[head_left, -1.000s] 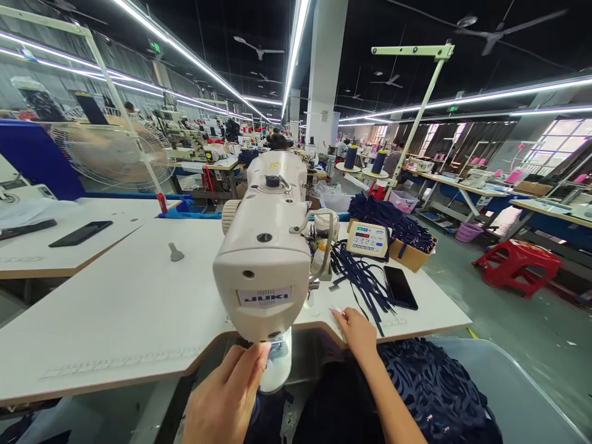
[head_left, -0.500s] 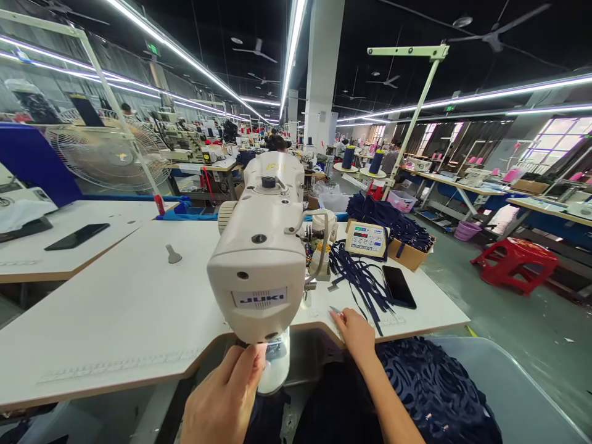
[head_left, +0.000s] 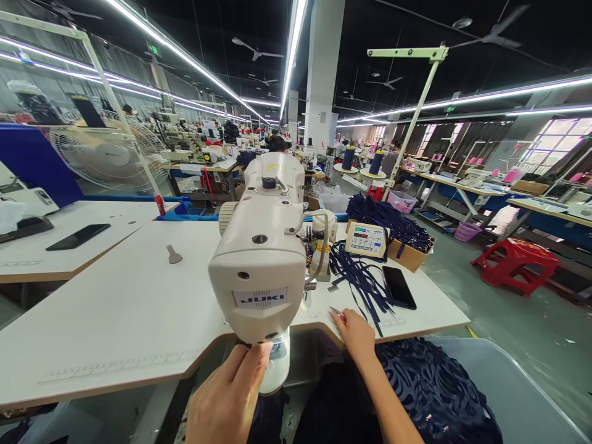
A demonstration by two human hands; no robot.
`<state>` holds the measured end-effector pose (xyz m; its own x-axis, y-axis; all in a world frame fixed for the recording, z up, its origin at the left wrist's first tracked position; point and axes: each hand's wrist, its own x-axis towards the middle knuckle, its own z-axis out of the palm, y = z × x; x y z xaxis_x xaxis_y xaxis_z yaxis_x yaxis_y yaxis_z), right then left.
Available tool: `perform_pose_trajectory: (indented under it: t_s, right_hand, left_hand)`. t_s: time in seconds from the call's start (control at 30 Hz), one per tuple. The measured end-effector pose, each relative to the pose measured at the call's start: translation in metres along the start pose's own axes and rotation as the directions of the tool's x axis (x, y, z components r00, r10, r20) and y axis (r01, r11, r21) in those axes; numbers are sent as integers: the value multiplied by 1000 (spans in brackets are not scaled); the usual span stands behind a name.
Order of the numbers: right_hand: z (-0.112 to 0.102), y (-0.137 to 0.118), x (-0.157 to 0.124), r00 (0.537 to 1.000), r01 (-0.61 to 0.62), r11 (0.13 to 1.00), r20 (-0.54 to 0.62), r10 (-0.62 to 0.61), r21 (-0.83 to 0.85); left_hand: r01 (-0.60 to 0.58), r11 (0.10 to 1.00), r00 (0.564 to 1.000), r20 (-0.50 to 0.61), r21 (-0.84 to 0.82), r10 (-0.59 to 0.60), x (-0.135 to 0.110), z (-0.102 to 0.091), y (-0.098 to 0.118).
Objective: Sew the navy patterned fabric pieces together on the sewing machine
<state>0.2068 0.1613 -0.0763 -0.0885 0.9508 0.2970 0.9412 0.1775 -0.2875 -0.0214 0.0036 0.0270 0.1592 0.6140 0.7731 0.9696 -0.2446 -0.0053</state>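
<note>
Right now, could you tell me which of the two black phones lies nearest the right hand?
The phone beside the navy straps, just beyond the right hand; the other phone lies far left.

Only the person's two arms and hands show, coming in from the bottom edge of the view. Both are bare: no glove, no sleeve and no cuff covers either forearm as far as the picture reaches. The left hand (head_left: 229,398) shows its back and knuckles, with no ring, watch or band to be seen on it. The right hand (head_left: 356,333) and its long bare forearm likewise carry no bracelet, watch or ring on the side that shows. The fingernails are too small and blurred to tell whether they are painted. No clothing on the person can be made out with certainty.
</note>
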Motion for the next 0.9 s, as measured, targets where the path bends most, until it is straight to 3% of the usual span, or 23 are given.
perform_pose_trajectory:
  t_s: [0.4,0.67,0.8,0.9]
  right_hand:
    - [2,2,0,999,21,1000,-39,-21,5]
    - [5,-2,0,989,15,1000,-150,-14,7]
    - [3,-3,5,977,23,995,-214,-2,98]
    - [-10,-14,2,973,97,967,-228,-41,237]
  left_hand:
    - [9,996,1000,-22,90,-7,4,-3,0]
    - [11,993,1000,-13,120,-9,2,-2,-2]
    - [-8,991,1000,-2,132,9,4,0,-1]
    - [-14,992,1000,3,125,13,5,0,0]
